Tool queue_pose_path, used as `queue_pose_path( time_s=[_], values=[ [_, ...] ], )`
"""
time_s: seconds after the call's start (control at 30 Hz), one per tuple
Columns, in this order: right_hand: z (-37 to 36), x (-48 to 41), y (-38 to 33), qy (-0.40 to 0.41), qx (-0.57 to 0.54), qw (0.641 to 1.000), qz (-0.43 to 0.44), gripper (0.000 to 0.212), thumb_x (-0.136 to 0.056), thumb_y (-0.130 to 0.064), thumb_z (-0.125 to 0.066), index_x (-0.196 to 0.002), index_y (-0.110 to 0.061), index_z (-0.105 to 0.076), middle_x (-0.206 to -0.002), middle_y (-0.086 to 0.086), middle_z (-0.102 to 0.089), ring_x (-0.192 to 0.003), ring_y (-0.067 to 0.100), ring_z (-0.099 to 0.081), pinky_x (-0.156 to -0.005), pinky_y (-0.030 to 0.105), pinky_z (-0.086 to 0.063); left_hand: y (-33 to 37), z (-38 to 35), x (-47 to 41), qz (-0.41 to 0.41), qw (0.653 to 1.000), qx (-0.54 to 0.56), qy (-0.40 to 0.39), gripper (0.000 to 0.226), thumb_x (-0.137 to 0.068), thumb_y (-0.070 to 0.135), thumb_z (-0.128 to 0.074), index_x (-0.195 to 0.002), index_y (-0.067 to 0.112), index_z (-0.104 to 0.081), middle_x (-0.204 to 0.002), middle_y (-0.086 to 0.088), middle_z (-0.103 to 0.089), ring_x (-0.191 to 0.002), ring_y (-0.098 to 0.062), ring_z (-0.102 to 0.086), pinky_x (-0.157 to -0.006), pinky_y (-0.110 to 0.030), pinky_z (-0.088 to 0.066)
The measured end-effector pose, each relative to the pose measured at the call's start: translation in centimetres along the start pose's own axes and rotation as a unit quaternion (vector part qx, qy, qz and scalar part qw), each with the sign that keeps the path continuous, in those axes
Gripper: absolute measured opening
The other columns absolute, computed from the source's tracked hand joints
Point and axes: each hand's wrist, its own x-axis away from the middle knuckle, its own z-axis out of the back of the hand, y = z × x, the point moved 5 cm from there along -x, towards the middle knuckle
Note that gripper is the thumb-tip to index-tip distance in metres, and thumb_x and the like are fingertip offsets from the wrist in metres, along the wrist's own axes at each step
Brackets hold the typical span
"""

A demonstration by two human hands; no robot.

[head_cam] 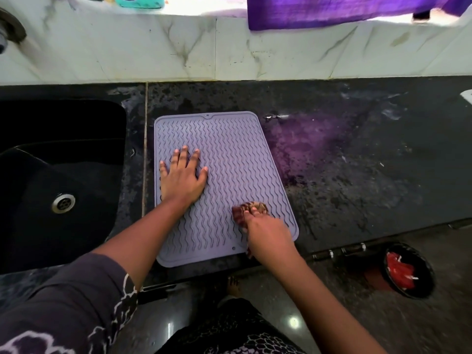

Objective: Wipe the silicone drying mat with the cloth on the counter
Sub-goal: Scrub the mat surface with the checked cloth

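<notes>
A lilac silicone drying mat [229, 154] with wavy ridges lies flat on the dark counter [357, 175], just right of the sink. My left hand [182, 176] presses flat on the mat's left half, fingers spread and holding nothing. My right hand [268, 233] is closed on a small brown crumpled cloth [246, 210], which rests on the mat near its front right corner. Most of the cloth is hidden under my fingers.
A black sink [33, 180] with a metal drain [63, 203] sits to the left. The counter right of the mat looks wet and streaked. A purple fabric [332, 11] hangs over the marble backsplash. On the floor at right stands a black bin [408, 270] with red contents.
</notes>
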Motion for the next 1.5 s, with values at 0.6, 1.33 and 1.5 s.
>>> queue_pose_path(
  time_s=[0.6, 1.33, 1.5],
  values=[
    [-3.7, 3.6, -0.6, 0.051, 0.0, 0.999, 0.002, 0.056, -0.1, -0.014, -0.03, -0.151, -0.02, -0.009, -0.16, 0.002, -0.006, -0.142, 0.031, -0.017, -0.107, 0.044, -0.029, 0.1, 0.1, 0.1, -0.006, 1.0, 0.001, -0.015, 0.061, -0.096, 0.054, -0.022, -0.151, 0.028, -0.015, -0.161, -0.005, -0.009, -0.148, -0.025, -0.004, -0.116, -0.054, 0.0],
    [-3.9, 6.3, -0.7, 0.082, 0.007, 0.997, -0.001, 0.065, -0.077, -0.011, -0.068, -0.138, -0.018, -0.047, -0.146, 0.007, -0.044, -0.111, 0.032, -0.054, -0.073, 0.04, -0.052, -1.4, 0.6, 4.7, -0.013, 1.0, 0.01, -0.015, 0.061, -0.095, 0.056, -0.026, -0.15, 0.031, -0.017, -0.161, -0.001, -0.011, -0.148, -0.021, -0.003, -0.116, -0.053, 0.001],
    [-3.5, 7.4, 0.2, 0.04, -0.018, 0.999, 0.016, 0.059, -0.096, -0.009, -0.037, -0.15, -0.024, -0.019, -0.158, -0.003, -0.015, -0.123, 0.026, -0.032, -0.1, 0.039, -0.04, -1.4, 0.6, 4.7, -0.012, 1.0, 0.002, -0.013, 0.061, -0.095, 0.057, -0.025, -0.15, 0.032, -0.016, -0.161, -0.001, -0.011, -0.148, -0.021, -0.004, -0.116, -0.053, 0.001]
  ],
)
